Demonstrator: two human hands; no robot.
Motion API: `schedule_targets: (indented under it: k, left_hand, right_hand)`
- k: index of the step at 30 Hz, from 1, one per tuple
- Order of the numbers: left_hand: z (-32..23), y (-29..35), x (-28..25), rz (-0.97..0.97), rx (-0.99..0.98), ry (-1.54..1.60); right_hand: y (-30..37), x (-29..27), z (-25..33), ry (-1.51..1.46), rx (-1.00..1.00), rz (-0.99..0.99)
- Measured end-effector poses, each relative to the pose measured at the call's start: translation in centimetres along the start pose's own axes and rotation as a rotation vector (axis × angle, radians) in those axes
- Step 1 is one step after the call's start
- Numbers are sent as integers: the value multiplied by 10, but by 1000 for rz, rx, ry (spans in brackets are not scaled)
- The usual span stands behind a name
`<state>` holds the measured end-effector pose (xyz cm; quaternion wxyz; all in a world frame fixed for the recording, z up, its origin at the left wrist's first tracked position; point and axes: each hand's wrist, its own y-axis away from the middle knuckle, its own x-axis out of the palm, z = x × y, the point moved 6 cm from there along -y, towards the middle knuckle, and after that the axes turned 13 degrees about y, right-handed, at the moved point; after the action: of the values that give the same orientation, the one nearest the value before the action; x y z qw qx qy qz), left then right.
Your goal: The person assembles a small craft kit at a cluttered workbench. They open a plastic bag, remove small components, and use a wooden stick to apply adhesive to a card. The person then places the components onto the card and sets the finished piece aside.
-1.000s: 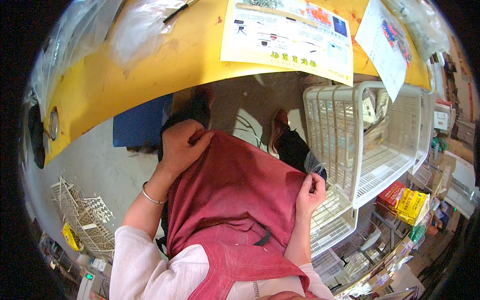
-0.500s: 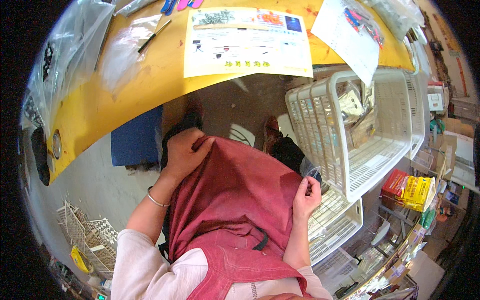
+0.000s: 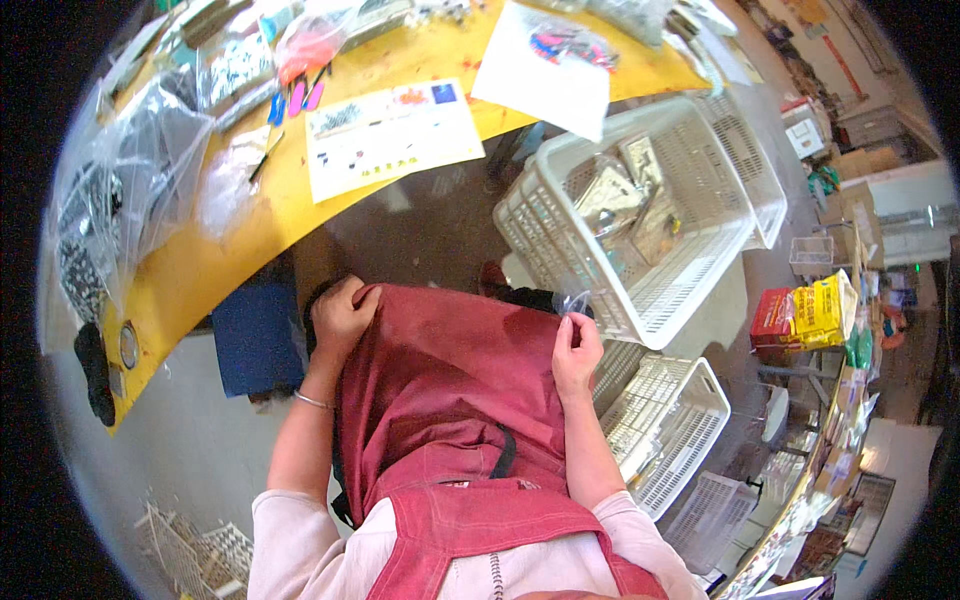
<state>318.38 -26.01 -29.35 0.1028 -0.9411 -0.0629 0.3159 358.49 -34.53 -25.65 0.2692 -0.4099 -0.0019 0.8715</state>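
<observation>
A dark red apron [image 3: 465, 340] is spread over my lap. At its upper left corner, my left hand [image 3: 345, 315] is closed around a fold of the cloth, and a metal bangle circles that wrist. By the apron's right edge, my right hand [image 3: 578, 352] is closed in a pinch. A small piece of clear plastic [image 3: 574, 302] sticks out above its thumb and fingertip; its exact kind is too blurred to make out. Whether these fingers also grip the apron's edge cannot be seen.
Ahead curves a yellow table [image 3: 270, 215] with a printed sheet [image 3: 395, 138], a white paper [image 3: 540, 75], a thin black tool [image 3: 266, 158] and plastic bags [image 3: 165, 150]. White crates [image 3: 648, 330] stand close on my right. A blue box [image 3: 255, 340] sits below the table.
My view has swung to the right and takes in more of the table's far side. Both hands keep their hold, and the apron lies stretched between them.
</observation>
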Motion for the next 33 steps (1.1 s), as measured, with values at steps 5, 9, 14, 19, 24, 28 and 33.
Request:
schedule_targets:
  k: [5, 9, 14, 19, 24, 28, 33]
  left_hand:
    - [16, -14, 11, 49, -97, -32]
    - [3, -37, 11, 80, -64, -85]
    - [13, -53, 30, 90, 7, -120]
    - [16, -31, 19, 58, 0, -57]
    - [15, -29, 21, 56, -50, -57]
    - [10, -28, 17, 39, -9, -19]
    - [14, -28, 21, 55, -59, -72]
  right_hand:
    - [-17, -65, 15, 132, -307, -365]
    - [-62, -86, -2, 183, -226, -494]
    - [-98, -64, -51, 383, -201, -391]
    - [-128, -56, -65, 381, -71, -412]
    - [-133, -76, -89, 480, -42, -389]
    - [-148, -98, -135, 532, -13, -479]
    - [-170, -104, -134, 462, -18, -480]
